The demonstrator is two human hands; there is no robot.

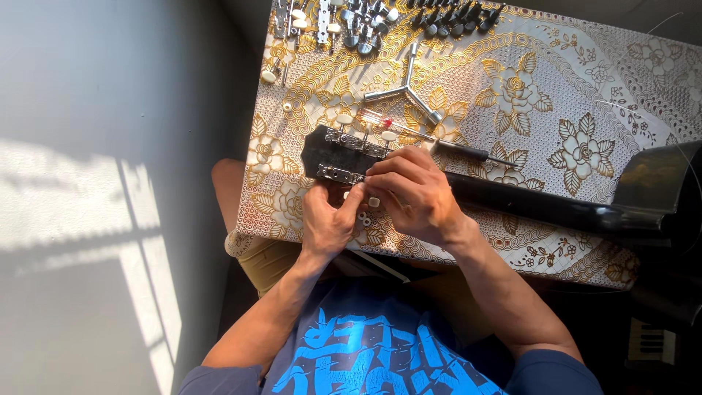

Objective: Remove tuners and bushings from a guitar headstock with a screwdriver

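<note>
Black guitar headstock [333, 153] flat on patterned surface [585, 88], near its 8 o'clock corner; neck [541, 205] running off toward 3 o'clock to the dark body [654, 183]. Two metal tuner strips [355, 139] mounted along the headstock's edges, cream knobs showing beside them. Left hand [325, 223] at 6 o'clock of the headstock, fingers [352, 199] curled and pressed together, tips touching the near tuner strip; whether pinching a small part, cannot tell. Right hand [413, 194] laid over the headstock-neck joint, fingers [395, 167] bent and close together, tips resting on the headstock by the near strip; grip on anything hidden beneath, cannot tell. Small cream knobs [363, 216] loose on the surface between the two hands. Screwdriver [428, 139] with clear handle and red mark lying just at 12 o'clock of the headstock, shaft pointing to 3 o'clock. Three-armed metal wrench [404, 89] further toward 12 o'clock, apart from the hands. No box or tray seen: spare tuning machines [344, 18] lying loose in rows along the surface's 12 o'clock edge, silver ones with cream knobs at 11 o'clock, black-knobbed ones [457, 16] just to their 3 o'clock side. One cream knob [270, 75] alone near the 10 o'clock edge. Blue-printed shirt [365, 351] at 6 o'clock.
</note>
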